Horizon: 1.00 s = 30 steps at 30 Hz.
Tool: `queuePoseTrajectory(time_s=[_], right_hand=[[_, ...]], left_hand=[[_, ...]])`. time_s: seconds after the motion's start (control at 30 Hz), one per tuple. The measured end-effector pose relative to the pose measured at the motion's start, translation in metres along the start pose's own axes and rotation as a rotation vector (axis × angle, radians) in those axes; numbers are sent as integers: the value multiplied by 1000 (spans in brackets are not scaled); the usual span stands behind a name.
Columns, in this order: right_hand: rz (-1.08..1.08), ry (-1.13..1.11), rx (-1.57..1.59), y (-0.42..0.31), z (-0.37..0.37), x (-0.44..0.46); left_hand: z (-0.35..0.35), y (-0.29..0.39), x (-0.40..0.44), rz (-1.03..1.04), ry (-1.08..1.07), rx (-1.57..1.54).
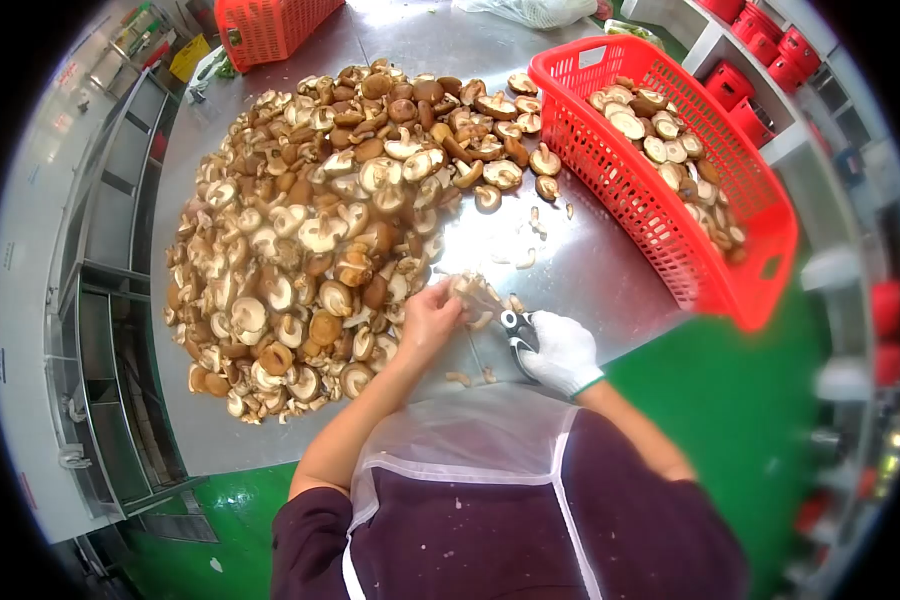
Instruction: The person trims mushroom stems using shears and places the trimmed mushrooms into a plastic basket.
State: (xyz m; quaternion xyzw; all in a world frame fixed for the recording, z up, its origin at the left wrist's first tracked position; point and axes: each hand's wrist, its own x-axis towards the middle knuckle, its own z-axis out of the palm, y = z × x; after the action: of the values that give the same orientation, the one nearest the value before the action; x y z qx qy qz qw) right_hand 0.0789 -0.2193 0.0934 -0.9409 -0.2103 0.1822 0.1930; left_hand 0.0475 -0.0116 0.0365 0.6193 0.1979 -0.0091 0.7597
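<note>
Head view showed the bare left hand (430, 318) with its fingertips pinched together on a blurred brown-and-pale mushroom (464, 287), which stuck out past them towards the other hand. The white-gloved right hand (562, 353) was curled around the black handles of a pair of scissors (515, 332) with white rings at the pivot. Their blades pointed at the mushroom, so it lay between the left fingertips and the scissors; whether metal touched it could not be told for blur. Just beyond and below the grip, small pale stem pieces (525, 260) were scattered on the shiny metal table (595, 265). A big heap of brown-capped, pale-gilled mushrooms (300, 230) spread beside and beyond the left hand. Farther out, at the table's right side, stood a red perforated plastic basket (610, 165), partly filled with mushrooms showing pale undersides (626, 124). Another red plastic basket (270, 38) stood at the far edge.
</note>
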Motion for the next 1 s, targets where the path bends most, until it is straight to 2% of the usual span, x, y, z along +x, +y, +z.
queuePoseTrajectory(time_s=[0.1, 0.3, 0.5, 0.57, 0.63, 0.67, 0.7, 0.77, 0.8, 0.83, 0.9, 0.97, 1.0], right_hand=[[16, -48, -116, -4, -3, 0], [-132, 0, -199, 15, 19, 2], [-82, 14, 13, 42, 51, 2], [-95, 171, 241, 60, 63, -1], [95, 126, 486, 70, 63, -3], [99, 175, 625, 87, 83, 2], [100, 198, 724, 89, 88, 5], [104, 249, 918, 96, 93, 9], [130, 258, 904, 103, 100, 10], [116, 269, 852, 99, 94, 5], [70, 305, 746, 86, 74, -1], [10, 319, 639, 90, 73, -3], [22, 318, 662, 90, 74, -4]], left_hand=[[2, -1, -2, 5, -6, 27], [-2, -4, -6, -112, 7, 37], [-23, -9, 13, -230, 38, 59], [-18, 15, 16, -286, 68, 71], [2, 43, 32, -234, -53, 29], [24, 77, 39, -196, -160, 142], [50, 107, 46, -160, -172, 87], [92, 156, 63, 116, -472, -105], [113, 189, 60, 92, -445, -157], [120, 194, 73, 236, -430, -190], [119, 159, 120, 378, -192, 73], [94, 91, 163, 50, -55, 321], [78, 57, 175, -20, -25, 443]])
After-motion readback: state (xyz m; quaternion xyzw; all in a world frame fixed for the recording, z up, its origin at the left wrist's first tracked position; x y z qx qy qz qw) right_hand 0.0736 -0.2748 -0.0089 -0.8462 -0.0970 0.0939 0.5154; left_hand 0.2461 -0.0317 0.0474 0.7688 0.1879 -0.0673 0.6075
